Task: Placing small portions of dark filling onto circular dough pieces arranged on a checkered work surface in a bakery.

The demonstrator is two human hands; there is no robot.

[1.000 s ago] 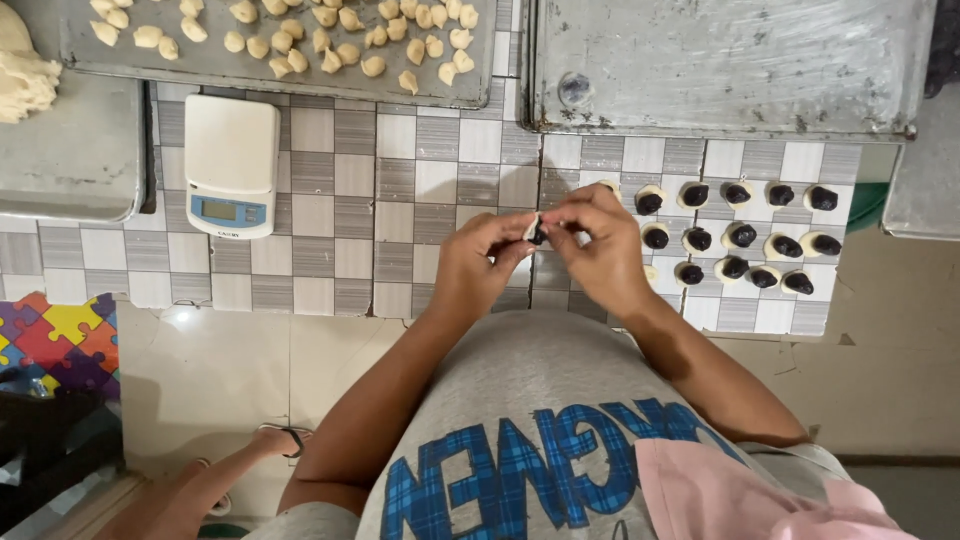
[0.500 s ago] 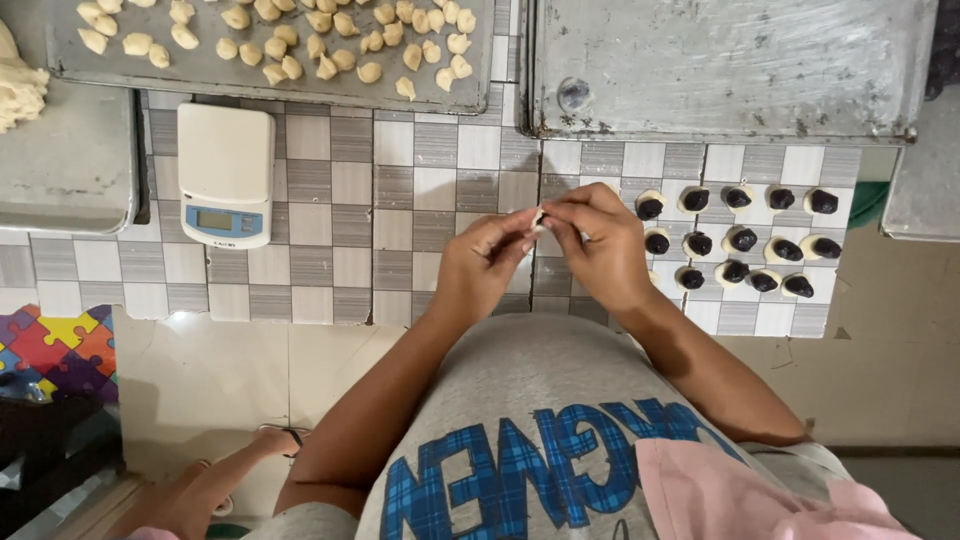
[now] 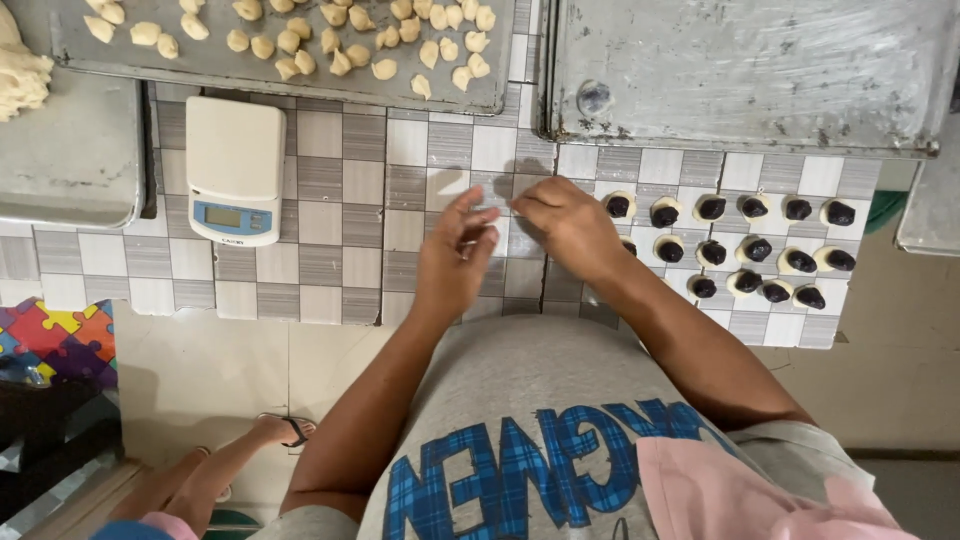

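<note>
My left hand [image 3: 455, 255] hovers over the tiled counter [image 3: 340, 260] with its fingers spread and nothing in it. My right hand [image 3: 565, 225] is just to its right, knuckles up and fingers curled, and its fingertips almost meet the left ones. Anything under those fingers is hidden. Right beside my right hand lie three rows of small pale dough rounds topped with dark filling [image 3: 757, 248].
A white kitchen scale [image 3: 235, 165] stands left of my hands. Behind it, a metal tray [image 3: 300, 72] holds several small dough lumps. A bare metal tray [image 3: 750, 70] is at the back right. Another tray [image 3: 60, 150] carries a dough mass [image 3: 20, 75]. Below the counter is another person's sandalled foot [image 3: 280, 430].
Both hands were pinched together on a small piece. The left hand has since let go, opened its fingers and drawn slightly back to the left. The right hand has stayed curled.
</note>
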